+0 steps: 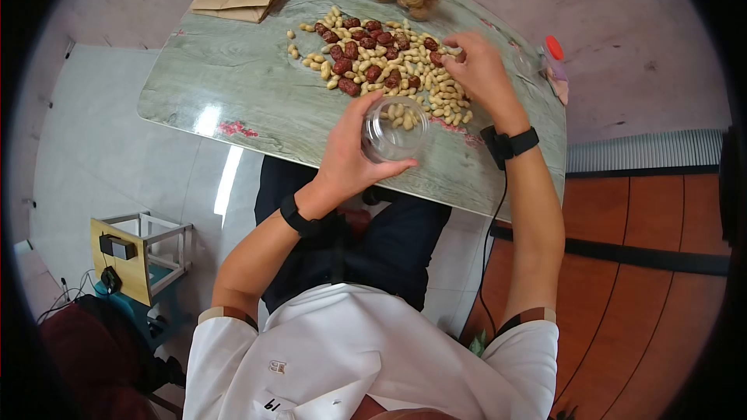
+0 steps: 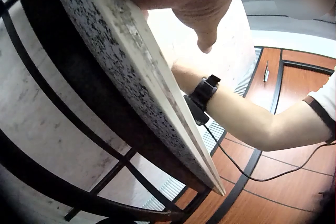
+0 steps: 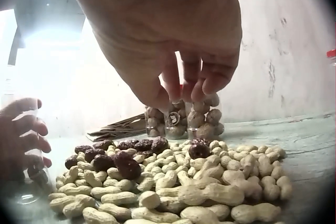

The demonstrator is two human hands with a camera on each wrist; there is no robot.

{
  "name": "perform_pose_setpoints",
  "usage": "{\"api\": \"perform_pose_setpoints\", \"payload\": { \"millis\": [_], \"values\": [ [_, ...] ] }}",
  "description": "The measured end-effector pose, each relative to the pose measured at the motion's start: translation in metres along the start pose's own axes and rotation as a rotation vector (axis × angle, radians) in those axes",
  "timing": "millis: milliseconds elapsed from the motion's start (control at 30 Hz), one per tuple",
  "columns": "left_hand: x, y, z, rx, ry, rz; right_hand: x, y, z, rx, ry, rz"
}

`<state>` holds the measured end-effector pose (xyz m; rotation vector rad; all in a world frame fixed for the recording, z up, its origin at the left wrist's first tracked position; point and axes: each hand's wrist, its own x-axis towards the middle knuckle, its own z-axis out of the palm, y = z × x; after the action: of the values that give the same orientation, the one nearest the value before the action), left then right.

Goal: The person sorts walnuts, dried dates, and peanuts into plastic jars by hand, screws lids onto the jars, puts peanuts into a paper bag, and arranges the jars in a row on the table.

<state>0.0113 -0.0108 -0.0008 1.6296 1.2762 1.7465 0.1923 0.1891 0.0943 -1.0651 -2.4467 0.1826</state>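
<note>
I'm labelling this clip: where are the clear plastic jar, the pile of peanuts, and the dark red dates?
Clear plastic jar [image 1: 395,129], head view, its open rim.
Pile of peanuts [image 3: 210,192], right wrist view, middle shells.
Dark red dates [image 1: 348,54], head view, cluster centre.

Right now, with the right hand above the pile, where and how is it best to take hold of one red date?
Probably pinch a red date at the pile's near edge across its short middle, coming straight down with the right hand. It lies on its side among peanuts on the table, so only its top and flanks are free.
</note>
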Motion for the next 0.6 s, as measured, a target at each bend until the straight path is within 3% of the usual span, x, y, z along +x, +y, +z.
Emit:
{"api": "perform_pose_setpoints", "payload": {
  "millis": [167,400,467,533,600],
  "values": [
    [-0.001,-0.003,-0.003,0.062,-0.042,0.017,0.001,0.012,0.029,-0.091,-0.093,0.057],
    [-0.002,-0.003,-0.002,0.075,-0.036,-0.003,0.007,0.000,0.027,-0.238,-0.194,0.112],
    [-0.001,-0.001,-0.003,0.113,-0.025,0.026,0.002,-0.008,0.015,0.084,-0.008,0.121],
    [-0.001,0.000,-0.004,0.118,-0.020,0.013,-0.006,-0.042,-0.018,0.337,-0.037,0.127],
    [-0.001,-0.001,-0.003,0.119,-0.024,0.013,-0.025,-0.075,-0.042,0.525,-0.046,-0.057]
  ]
}}
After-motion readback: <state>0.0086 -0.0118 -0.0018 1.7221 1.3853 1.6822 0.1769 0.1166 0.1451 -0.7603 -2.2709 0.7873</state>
